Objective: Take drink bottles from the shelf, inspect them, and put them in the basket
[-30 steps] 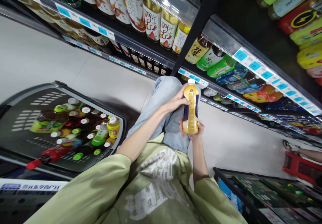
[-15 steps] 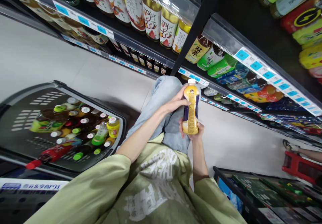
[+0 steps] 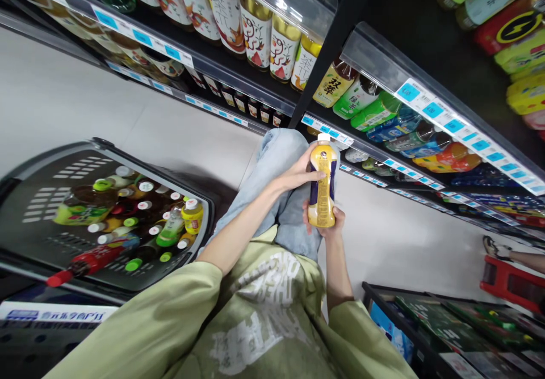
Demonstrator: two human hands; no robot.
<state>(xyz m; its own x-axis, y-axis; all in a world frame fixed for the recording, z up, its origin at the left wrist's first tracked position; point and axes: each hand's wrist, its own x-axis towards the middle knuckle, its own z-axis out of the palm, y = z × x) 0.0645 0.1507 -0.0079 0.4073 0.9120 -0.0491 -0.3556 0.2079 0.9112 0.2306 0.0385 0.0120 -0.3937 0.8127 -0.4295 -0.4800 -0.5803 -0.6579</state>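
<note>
I hold a yellow drink bottle (image 3: pixel 322 189) with a white cap and a dark blue label upright in front of me, over my jeans. My left hand (image 3: pixel 298 175) grips its upper part from the left side. My right hand (image 3: pixel 321 226) cups its base from below, fingers wrapped round it. Both hands are closed on the bottle. It is level with a lower shelf of drinks (image 3: pixel 383 121).
A dark shopping basket (image 3: pixel 25 197) with several bottles and a red handle sits on the floor at my left. Black shelves of tea bottles (image 3: pixel 255 33) and drinks run across the top. A red stool (image 3: pixel 508 282) and another person's foot (image 3: pixel 494 248) are at far right.
</note>
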